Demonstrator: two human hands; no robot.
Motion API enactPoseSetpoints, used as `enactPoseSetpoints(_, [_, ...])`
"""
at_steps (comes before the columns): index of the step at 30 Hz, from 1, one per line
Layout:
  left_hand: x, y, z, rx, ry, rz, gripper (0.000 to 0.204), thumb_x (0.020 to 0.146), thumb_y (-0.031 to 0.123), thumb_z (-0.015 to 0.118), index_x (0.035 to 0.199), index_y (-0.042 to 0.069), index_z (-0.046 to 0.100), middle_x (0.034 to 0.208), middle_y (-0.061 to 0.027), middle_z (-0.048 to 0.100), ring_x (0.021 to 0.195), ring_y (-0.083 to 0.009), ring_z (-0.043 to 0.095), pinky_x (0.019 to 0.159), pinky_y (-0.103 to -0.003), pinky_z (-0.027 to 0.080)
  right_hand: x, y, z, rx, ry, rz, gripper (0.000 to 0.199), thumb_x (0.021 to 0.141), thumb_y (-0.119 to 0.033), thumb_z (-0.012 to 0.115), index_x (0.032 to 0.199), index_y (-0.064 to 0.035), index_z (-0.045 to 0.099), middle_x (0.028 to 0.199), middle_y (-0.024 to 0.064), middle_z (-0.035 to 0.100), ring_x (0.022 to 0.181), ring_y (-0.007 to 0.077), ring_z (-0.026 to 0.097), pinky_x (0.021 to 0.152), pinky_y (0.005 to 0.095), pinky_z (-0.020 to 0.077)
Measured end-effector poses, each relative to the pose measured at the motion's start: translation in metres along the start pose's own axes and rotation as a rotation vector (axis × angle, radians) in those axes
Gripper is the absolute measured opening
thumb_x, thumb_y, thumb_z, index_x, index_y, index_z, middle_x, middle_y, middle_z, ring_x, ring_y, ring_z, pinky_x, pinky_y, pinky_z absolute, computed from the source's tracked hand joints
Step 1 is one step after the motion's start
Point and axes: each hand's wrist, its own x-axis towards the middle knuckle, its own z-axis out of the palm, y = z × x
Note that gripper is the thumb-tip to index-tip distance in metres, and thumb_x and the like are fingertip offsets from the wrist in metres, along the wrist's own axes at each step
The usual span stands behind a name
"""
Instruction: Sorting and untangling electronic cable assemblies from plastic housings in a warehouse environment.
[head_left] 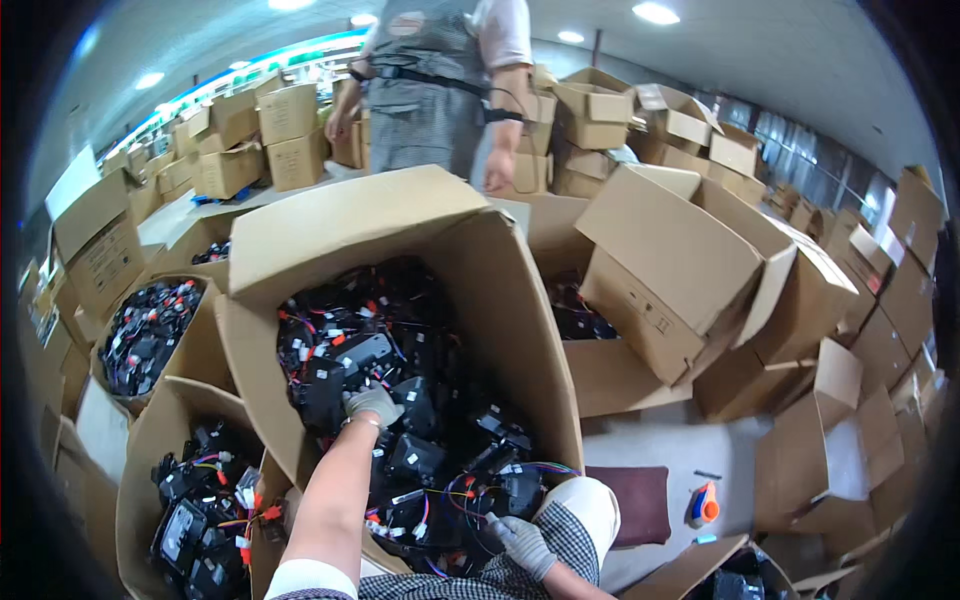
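A large cardboard box (520, 330) stands in front of me, heaped with black plastic electronic units (415, 458) that trail coloured wires and carry white, red and orange connectors. My left hand (372, 403), in a pale work glove, reaches deep into it and lies on the units with its fingers apart; the fingertips are partly lost among the black parts. Near my lap, at the box's near right side, my gloved right hand (525, 545) has its fingers closed on thin wires (462, 503). Those wires lead to units at the near edge of the heap.
Similar units fill a box (140, 480) at the near left and another box (205, 350) beyond it. A tilted box (650, 290) stands to the right. An orange-and-blue tape dispenser (706, 505) and a dark red mat (628, 507) lie on the floor. A person (425, 110) stands across the box.
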Motion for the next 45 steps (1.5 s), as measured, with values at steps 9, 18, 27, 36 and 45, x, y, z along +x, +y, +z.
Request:
enactPoseSetpoints(9, [-0.004,-0.045,0.005,-0.352,-0.096,0.262,0.038,0.088,0.038,0.049,0.095,0.004,0.066,0.096,-0.0219,0.065,0.092,-0.0343,0.062,0.078,-0.044,0.047,-0.004,0.005,0.014,-0.089,-0.044,-0.357,0.033,0.095,-0.032,0.044,0.097,-0.0048,0.062,0.083,0.0180,0.060,0.079,0.0358,0.059,0.072,0.0430,0.0464])
enactPoseSetpoints(18, [-0.141,0.026,0.018,-0.816,0.181,0.492,0.025,0.085,0.027,0.061,0.102,0.008,0.063,0.090,-0.0152,0.066,0.084,-0.0322,0.063,0.074,-0.040,0.049,-0.019,-0.024,-0.003,-0.126,-0.001,-0.413,0.023,0.092,-0.024,0.052,0.089,-0.0040,0.064,0.080,0.0163,0.059,0.076,0.0325,0.058,0.068,0.0409,0.0462])
enactPoseSetpoints(27, [-0.239,-0.007,0.024,-0.048,0.221,0.648,0.029,0.077,0.027,0.062,0.099,0.009,0.064,0.079,-0.0075,0.062,0.079,-0.0245,0.061,0.088,-0.042,0.041,-0.025,-0.035,-0.020,0.317,0.056,-0.072,0.024,0.092,-0.020,0.054,0.087,0.0009,0.064,0.074,0.0103,0.061,0.064,0.0179,0.060,0.063,0.0297,0.0478])
enactPoseSetpoints(36, [-0.291,-0.062,-0.036,-0.107,0.201,0.455,0.027,0.078,0.012,0.058,0.104,0.003,0.062,0.069,-0.0127,0.062,0.071,-0.0295,0.060,0.079,-0.043,0.045,-0.032,-0.053,-0.016,0.246,0.018,-0.135,0.023,0.091,-0.021,0.053,0.085,-0.0015,0.063,0.064,0.0131,0.057,0.060,0.0244,0.059,0.058,0.0343,0.0446])
enactPoseSetpoints(45, [-0.301,-0.048,-0.027,-1.512,-0.292,0.561,0.063,0.072,-0.003,0.063,0.131,0.007,0.046,0.104,-0.0082,0.055,0.092,-0.0152,0.055,0.083,-0.030,0.046,-0.036,-0.080,-0.037,0.784,-0.175,0.058,0.033,0.094,-0.033,0.054,0.096,-0.0015,0.066,0.065,-0.0032,0.053,0.055,0.0026,0.043,0.052,0.0177,0.0351])
